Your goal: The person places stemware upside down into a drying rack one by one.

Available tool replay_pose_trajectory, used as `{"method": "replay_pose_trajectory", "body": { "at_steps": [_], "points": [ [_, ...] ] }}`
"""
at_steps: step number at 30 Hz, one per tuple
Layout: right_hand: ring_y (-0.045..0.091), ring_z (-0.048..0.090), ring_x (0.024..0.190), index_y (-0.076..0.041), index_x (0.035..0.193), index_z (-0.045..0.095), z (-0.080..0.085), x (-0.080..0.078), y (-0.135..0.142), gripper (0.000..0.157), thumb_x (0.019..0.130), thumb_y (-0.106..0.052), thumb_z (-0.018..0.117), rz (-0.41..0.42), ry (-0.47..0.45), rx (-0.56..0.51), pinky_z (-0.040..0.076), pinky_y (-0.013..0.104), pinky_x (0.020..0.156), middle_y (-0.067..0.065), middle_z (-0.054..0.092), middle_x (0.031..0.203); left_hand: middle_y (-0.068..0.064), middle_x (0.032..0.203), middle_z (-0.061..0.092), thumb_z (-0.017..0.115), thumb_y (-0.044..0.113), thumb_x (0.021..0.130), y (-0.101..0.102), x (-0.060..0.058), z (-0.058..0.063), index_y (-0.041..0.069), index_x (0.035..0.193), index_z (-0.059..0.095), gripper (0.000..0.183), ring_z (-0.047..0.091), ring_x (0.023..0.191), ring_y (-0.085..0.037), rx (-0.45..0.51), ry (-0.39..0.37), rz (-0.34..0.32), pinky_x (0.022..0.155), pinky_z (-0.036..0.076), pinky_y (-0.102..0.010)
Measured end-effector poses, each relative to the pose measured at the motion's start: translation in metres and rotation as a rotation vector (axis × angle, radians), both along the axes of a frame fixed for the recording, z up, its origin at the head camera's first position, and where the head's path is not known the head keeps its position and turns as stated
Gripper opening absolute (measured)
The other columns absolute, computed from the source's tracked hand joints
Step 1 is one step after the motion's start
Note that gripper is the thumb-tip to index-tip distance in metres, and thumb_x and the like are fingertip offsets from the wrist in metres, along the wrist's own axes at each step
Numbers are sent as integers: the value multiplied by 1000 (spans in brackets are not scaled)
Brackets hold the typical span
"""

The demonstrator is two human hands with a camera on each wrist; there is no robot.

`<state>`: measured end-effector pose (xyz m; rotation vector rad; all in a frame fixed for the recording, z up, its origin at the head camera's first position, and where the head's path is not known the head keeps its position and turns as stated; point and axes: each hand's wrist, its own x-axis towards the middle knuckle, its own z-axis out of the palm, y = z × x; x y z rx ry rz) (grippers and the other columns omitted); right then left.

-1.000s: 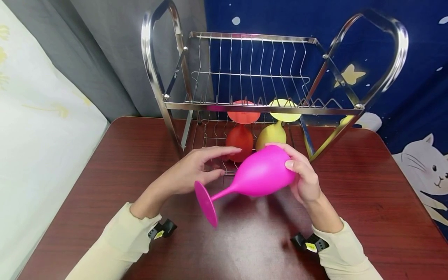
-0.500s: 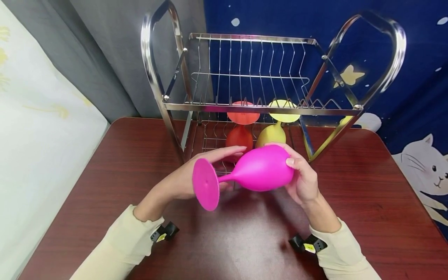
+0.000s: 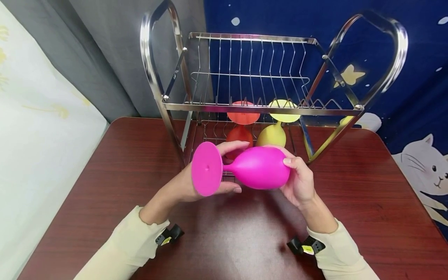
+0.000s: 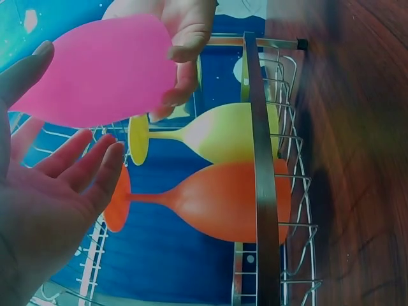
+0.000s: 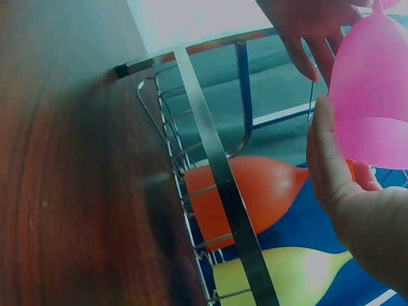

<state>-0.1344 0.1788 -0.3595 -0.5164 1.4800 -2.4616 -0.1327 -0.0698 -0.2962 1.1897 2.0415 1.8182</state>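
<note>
My right hand [image 3: 298, 179] grips a bright pink wine glass [image 3: 260, 168] by the rim end of its bowl, thumb on the near side. The glass lies nearly level in the air, its round foot [image 3: 207, 168] pointing left. Behind the foot is my left hand [image 3: 187, 181], partly hidden, with thumb and fingers spread on either side of the stem. In the left wrist view, the left fingers [image 4: 70, 159] look loosely extended beneath the glass; whether they touch it I cannot tell. An orange-red wine glass [image 4: 217, 201] and a yellow wine glass [image 4: 220, 132] stand upside down on the rack's lower shelf.
A two-tier metal dish rack [image 3: 262, 109] stands at the back of the dark red wooden table [image 3: 122, 163]. Its upper wire shelf [image 3: 252, 76] sits above the two inverted glasses. Behind are a grey curtain [image 3: 101, 46] and a blue patterned cloth [image 3: 266, 15].
The pink glass has swung from tilted to nearly level as its foot rose. My left hand has shifted slightly right, bringing its spread fingers around the stem. The right hand keeps its hold.
</note>
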Motion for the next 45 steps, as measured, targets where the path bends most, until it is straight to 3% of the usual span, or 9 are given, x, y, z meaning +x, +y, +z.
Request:
{"method": "replay_pose_trajectory", "body": {
  "at_steps": [6, 15, 21, 33, 45],
  "points": [
    [15, 65, 93, -13, 125, 58, -4, 0, -2, 42, 93, -18, 31, 37, -44, -67, 58, 30, 75, 1, 63, 114, -22, 135, 49, 77, -12, 70, 3, 2, -1, -10, 134, 46, 71, 46, 127, -25, 70, 10, 0, 97, 51, -40],
    [15, 65, 91, -13, 126, 57, -7, -1, -6, 39, 95, -20, 33, 112, -69, -123, 57, 29, 74, 2, 63, 112, -23, 132, 50, 79, -10, 69, 6, 2, -2, -9, 131, 48, 69, 50, 124, -29, 67, 91, 44, 92, 54, -38],
    [15, 64, 91, -14, 126, 57, -8, -1, -7, 39, 95, -21, 34, 112, -95, -129, 57, 29, 73, 2, 63, 111, -22, 131, 52, 81, -11, 66, 8, 3, 0, -10, 129, 49, 71, 50, 124, -29, 39, 176, 73, 93, 54, -38],
    [16, 62, 93, -14, 127, 56, -8, 0, -11, 40, 94, -22, 35, 109, -120, -110, 57, 29, 74, 2, 61, 113, -25, 133, 51, 80, -7, 68, 11, 5, 1, -9, 127, 51, 66, 46, 128, -28, 5, 173, 97, 94, 52, -40],
    [17, 61, 96, -14, 127, 55, -10, -1, -15, 38, 94, -24, 39, 111, -133, -142, 56, 30, 77, 3, 59, 116, -21, 130, 56, 82, -3, 70, 9, 4, 2, -7, 126, 55, 63, 49, 127, -28, 10, 281, 118, 97, 50, -39]
  ]
}}
